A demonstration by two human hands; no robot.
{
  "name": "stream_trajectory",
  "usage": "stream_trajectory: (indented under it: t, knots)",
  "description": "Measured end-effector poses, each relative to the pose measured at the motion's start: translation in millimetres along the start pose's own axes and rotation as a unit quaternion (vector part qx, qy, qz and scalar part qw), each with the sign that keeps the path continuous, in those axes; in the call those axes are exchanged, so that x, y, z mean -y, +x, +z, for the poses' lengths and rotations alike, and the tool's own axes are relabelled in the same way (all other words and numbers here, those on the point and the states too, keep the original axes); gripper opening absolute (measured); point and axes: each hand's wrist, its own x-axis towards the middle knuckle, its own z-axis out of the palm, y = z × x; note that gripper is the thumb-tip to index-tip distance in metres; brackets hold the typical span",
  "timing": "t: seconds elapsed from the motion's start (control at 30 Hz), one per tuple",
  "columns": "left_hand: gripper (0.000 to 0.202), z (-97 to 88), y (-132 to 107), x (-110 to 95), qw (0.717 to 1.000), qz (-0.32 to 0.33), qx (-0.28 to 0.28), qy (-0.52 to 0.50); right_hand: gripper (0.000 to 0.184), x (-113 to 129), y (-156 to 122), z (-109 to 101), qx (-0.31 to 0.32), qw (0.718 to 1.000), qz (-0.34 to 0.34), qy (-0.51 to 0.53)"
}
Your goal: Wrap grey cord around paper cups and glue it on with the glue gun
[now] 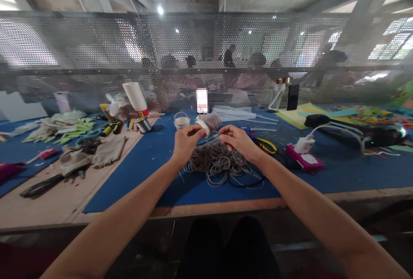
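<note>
My left hand [186, 140] is closed in a pinch on thin grey strands that run across to my right hand [237, 140], which also pinches them. Both hands hover just above a loose heap of grey cord [217, 162] lying on the blue mat [135, 165]. A small wound spool or jar [209, 122] lies tilted right behind my fingertips. A black cord loop [248, 181] trails from the heap's near right side.
Left: gloves [108, 150], black scissors [41, 186], pliers [109, 129], a stack of white cups [135, 97]. Right: a white charger on a pink box [303, 155], yellow-handled scissors [266, 144], coloured paper [364, 115]. A perforated metal screen [206, 55] closes the back; people sit behind it.
</note>
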Motion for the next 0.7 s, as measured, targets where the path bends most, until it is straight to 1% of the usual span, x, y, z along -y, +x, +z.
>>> stream_trajectory:
  t: [0.07,0.17,0.23,0.3,0.43,0.6,0.7]
  knots:
    - [0.017,-0.5,0.1,-0.7,1.0,0.009,-0.011,0.014,0.019,-4.2,0.1,-0.9,-0.017,0.996,-0.024,-0.087]
    - [0.016,-1.1,0.3,-1.1,0.999,0.02,-0.02,0.025,0.012,-7.8,-1.3,-3.2,-0.059,0.968,-0.075,-0.233]
    - [0.016,-1.2,0.4,-0.9,0.999,0.022,-0.024,0.027,0.012,-7.3,-2.6,-4.8,-0.066,0.952,-0.105,-0.28]
    - [0.016,-1.1,0.3,-0.8,0.999,0.023,-0.027,0.031,0.013,-4.8,-3.8,-5.7,-0.062,0.942,-0.142,-0.299]
    - [0.015,0.2,-0.7,-2.4,0.999,0.026,-0.021,0.035,0.011,2.1,-5.8,-4.0,-0.083,0.921,-0.206,-0.32]
    - [0.017,2.7,-3.7,-4.3,0.999,0.026,0.008,0.037,0.013,3.9,-8.4,-1.1,-0.058,0.932,-0.221,-0.283]
    - [0.02,3.6,-4.7,-2.7,0.998,0.031,0.017,0.057,0.013,1.4,-9.4,-0.5,-0.075,0.922,-0.245,-0.29]
